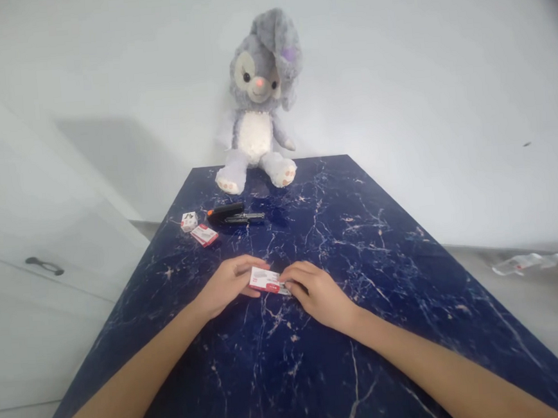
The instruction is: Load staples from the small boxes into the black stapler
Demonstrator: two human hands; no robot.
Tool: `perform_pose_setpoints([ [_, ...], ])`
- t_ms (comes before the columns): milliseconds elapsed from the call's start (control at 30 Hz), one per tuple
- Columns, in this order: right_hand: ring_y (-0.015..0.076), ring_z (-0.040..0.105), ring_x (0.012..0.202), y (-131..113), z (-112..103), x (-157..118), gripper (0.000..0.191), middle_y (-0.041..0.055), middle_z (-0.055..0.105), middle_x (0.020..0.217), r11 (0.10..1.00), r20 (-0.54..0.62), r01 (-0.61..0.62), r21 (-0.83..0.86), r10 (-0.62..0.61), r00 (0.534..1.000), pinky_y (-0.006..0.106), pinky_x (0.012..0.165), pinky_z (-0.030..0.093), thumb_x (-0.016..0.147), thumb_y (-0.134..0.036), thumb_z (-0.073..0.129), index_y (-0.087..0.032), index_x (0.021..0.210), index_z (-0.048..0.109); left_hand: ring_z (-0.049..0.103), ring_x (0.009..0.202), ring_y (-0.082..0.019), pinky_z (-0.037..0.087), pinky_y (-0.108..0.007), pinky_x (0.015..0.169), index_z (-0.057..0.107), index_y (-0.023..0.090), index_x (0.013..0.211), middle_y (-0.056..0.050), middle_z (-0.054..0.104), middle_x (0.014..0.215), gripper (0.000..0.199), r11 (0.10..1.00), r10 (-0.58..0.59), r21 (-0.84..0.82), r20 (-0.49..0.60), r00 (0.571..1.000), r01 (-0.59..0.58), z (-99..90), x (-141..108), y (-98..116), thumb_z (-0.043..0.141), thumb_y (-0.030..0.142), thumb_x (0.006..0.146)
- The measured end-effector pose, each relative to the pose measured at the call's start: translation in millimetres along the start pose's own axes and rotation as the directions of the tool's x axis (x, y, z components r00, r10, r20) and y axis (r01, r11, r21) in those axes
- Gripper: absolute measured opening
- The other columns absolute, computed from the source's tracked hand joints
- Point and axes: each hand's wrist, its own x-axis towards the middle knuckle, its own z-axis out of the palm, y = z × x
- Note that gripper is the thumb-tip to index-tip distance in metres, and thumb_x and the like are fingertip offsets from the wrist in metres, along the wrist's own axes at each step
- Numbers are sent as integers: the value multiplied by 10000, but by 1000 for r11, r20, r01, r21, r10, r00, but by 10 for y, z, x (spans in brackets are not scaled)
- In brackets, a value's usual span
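Small box (189, 222), upright at far left on the blue tabletop (382, 239), beside flat cartons (204, 235) outside my grasp. My left hand (223, 285) is closed about the left end of a red-and-white packet (264, 279). Beyond it, the black stapler (226, 210) appears hinged open, unheld. The packet lies between my hands, its right end apparently open, with greyish contents partly exposed: unpacking, I judge, is partial. My right hand (322, 296) has its fingertips at that end; their closure and hold I cannot tell.

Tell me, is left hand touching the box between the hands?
Touching: in the head view, the left hand holds the small box at its left end.
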Motion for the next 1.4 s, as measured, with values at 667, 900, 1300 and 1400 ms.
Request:
perform_pose_setpoints([
  [667,195,698,909,63,14,21,103,36,715,1016,962,-156,-161,220,198,968,336,853,575,934,-245,628,-250,1009,698,614,493,-118,489,-200,465,718,156,1163,-20,694,662,339,968,135,229,-118,984,-105,88,-1,-139,502,285,935],
  [900,193,694,912,109,-10,50,182,32,705,989,900,-80,-282,333,324,943,352,888,575,882,-305,680,-236,1049,699,612,477,-112,500,-202,474,697,131,1186,-21,686,644,352,989,108,110,-109,988,-96,112,2,-119,508,312,951],
  [1300,206,710,849,67,-61,100,269,35,738,932,699,42,-373,611,442,896,358,804,604,860,-420,700,-219,1037,672,645,542,-131,557,-245,542,693,139,1173,-26,694,662,328,994,101,-25,-122,987,-105,128,5,-109,590,315,916],
  [1400,203,728,832,-12,-89,94,330,40,750,952,594,79,-349,725,431,899,376,818,623,863,-454,707,-232,1106,678,610,493,-117,496,-206,453,683,142,1188,-13,672,641,342,996,67,-50,-158,985,-76,163,-13,-73,584,321,913],
])
